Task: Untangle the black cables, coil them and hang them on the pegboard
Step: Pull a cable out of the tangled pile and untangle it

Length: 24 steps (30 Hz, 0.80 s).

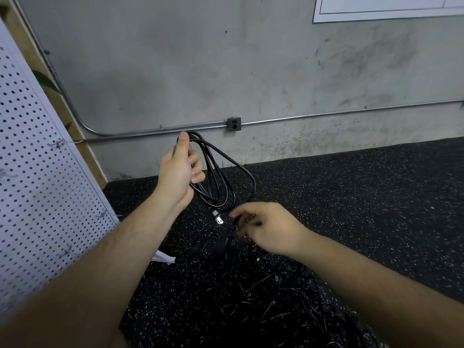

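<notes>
Black cable coil (pixel 222 197) hangs from left grip (pixel 179 169), right grip (pixel 266 227) pinching its end.

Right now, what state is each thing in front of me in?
Left hand, grips the power cable at its top.
Power cable, partly coiled, loops hanging, plug dangling.
Right hand, pinches the cable's tail, blurred.
Cable pile, tangled on the floor.
Pegboard, visible hooks bare.
Wall outlet, nothing plugged in.

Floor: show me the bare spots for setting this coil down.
Bare floor runs wide along the wall, right of the coil. A narrower strip lies between the pegboard and the cable tangle. Crowded: near centre, where that tangle sprawls.
</notes>
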Each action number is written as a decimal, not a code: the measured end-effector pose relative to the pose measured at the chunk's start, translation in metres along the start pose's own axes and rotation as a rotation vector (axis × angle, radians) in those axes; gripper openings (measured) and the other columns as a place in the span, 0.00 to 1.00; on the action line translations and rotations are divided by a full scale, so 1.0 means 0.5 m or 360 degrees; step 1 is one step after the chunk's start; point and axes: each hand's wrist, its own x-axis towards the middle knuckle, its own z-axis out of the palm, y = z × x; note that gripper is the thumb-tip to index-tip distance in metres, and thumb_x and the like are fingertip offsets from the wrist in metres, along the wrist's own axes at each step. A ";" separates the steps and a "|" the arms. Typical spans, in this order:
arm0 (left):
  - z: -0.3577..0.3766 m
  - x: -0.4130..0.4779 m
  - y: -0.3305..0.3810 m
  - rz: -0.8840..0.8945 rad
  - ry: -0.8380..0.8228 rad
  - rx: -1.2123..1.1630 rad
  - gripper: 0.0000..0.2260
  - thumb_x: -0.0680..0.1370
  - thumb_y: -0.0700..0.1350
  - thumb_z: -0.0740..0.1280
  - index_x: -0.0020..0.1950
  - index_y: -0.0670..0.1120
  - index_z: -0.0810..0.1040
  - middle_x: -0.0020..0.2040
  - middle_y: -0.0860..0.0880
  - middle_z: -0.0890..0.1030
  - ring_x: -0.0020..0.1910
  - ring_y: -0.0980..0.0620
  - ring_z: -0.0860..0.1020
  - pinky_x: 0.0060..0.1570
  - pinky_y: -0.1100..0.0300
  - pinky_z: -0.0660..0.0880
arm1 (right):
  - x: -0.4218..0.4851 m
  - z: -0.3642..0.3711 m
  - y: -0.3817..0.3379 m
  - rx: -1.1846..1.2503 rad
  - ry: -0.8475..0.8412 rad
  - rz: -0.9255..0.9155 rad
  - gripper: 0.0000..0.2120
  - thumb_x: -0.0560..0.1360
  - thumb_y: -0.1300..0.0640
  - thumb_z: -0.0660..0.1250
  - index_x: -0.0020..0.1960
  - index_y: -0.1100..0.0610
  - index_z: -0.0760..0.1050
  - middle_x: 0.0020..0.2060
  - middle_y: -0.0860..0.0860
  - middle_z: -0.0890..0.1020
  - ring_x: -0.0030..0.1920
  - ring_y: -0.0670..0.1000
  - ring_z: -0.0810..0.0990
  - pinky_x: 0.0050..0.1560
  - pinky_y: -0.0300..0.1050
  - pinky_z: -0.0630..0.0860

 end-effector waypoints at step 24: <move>0.064 -0.065 -0.038 -0.0232 -0.0210 0.0022 0.17 0.84 0.56 0.62 0.54 0.41 0.76 0.39 0.45 0.82 0.32 0.51 0.79 0.37 0.57 0.80 | 0.029 0.014 -0.073 -0.0101 0.0762 -0.0315 0.12 0.83 0.48 0.62 0.42 0.51 0.70 0.29 0.42 0.73 0.30 0.44 0.70 0.29 0.33 0.63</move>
